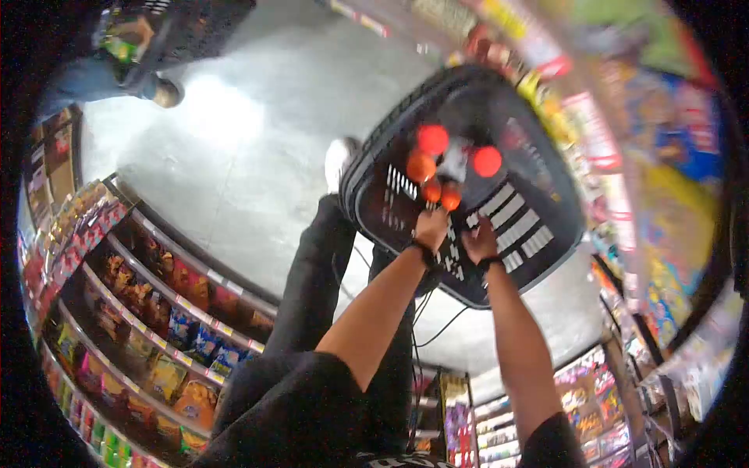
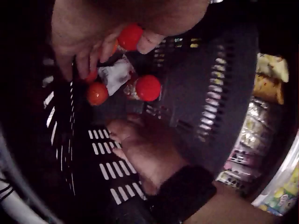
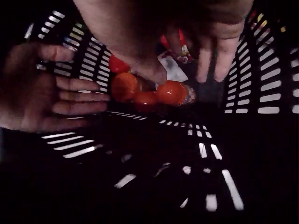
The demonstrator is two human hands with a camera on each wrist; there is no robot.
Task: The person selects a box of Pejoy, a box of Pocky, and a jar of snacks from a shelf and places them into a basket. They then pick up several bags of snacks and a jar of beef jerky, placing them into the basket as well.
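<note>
Red-capped containers (image 1: 488, 161), several, at the bottom of black basket (image 1: 538, 144); probably light, stiff, slick on top, best gripped round the sides; left hand (image 3: 51, 95) spread, right hand (image 2: 145, 149) loosely extended, both inside, neither pinching anything

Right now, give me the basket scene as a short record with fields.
Container: black slotted basket
Contents: two red round tops, three orange ones, a white item
Left hand: inside basket, fingers straight
Right hand: inside basket, fingers extended
Contact with contents: unclear
Surroundings: stocked shelves, grey floor
</note>
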